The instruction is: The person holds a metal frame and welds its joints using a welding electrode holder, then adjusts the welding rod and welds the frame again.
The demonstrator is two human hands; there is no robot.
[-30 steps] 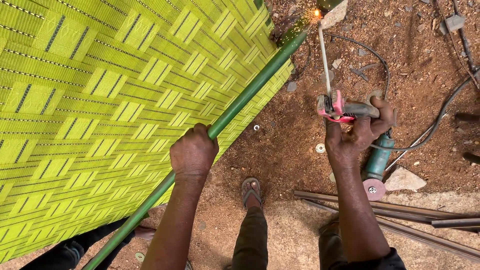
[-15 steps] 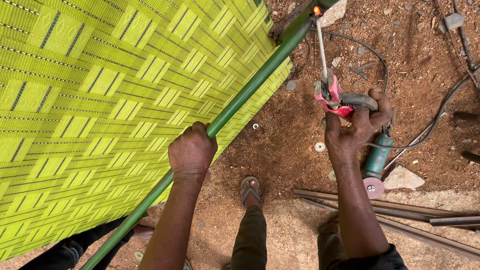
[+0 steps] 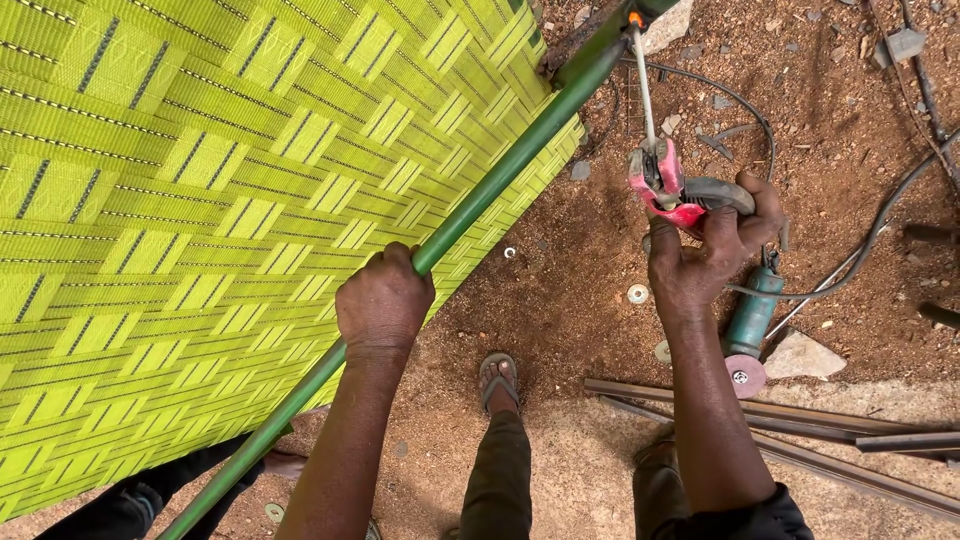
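the left hand [image 3: 383, 300] has its fingers clamped on the green pipe [image 3: 500, 180] along the woven yellow panel [image 3: 200, 200]. the right hand [image 3: 710, 255] grips the red holder [image 3: 660, 180], whose welding rod [image 3: 645, 80] glows at the pipe's far end, so this joint seems not finished yet.

The right hand [image 3: 712, 258] has lifted the red electrode holder [image 3: 662, 182] higher and tilted its welding rod [image 3: 645, 75] more upright. The rod's glowing tip has climbed to the top of the green pipe [image 3: 500, 180].
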